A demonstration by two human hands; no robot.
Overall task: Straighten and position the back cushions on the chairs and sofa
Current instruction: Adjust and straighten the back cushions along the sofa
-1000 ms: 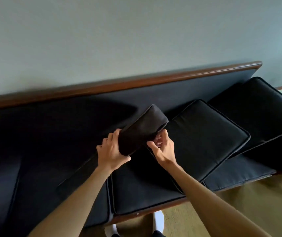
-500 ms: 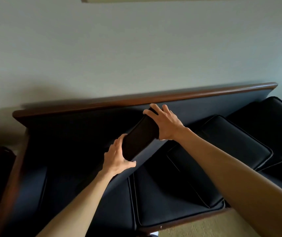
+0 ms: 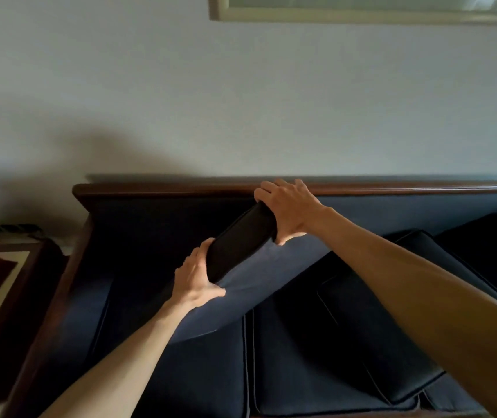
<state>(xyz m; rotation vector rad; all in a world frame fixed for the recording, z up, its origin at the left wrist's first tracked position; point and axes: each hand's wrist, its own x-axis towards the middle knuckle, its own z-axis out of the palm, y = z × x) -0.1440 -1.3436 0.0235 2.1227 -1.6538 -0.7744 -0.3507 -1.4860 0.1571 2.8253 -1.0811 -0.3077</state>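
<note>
- A dark back cushion [image 3: 241, 239] is held tilted on its edge above the left part of the sofa [image 3: 156, 224], its upper end close to the wooden top rail [image 3: 166, 188].
- The right hand [image 3: 289, 211] is clamped over the cushion's upper end, fingers curled across the top, thumb underneath.
- The left hand [image 3: 194, 277] grips the lower end, thumb spread along the cushion's near face.
- A second back cushion [image 3: 371, 333] lies flat and askew on the seat to the right, partly behind the right forearm [image 3: 422, 288].
- A third cushion [image 3: 494, 236] sits further right, cut off by the frame edge.
- Seat cushions [image 3: 301, 372] with piped seams run along the front.
- To the left of the sofa stands a dark wooden side table [image 3: 3, 285]; what lies on top is hard to make out.
- Behind is a pale wall [image 3: 241, 101], with a light frame [image 3: 362, 13] cut off at the top.
- The sofa's left corner is in deep shadow, so its details cannot be told.
</note>
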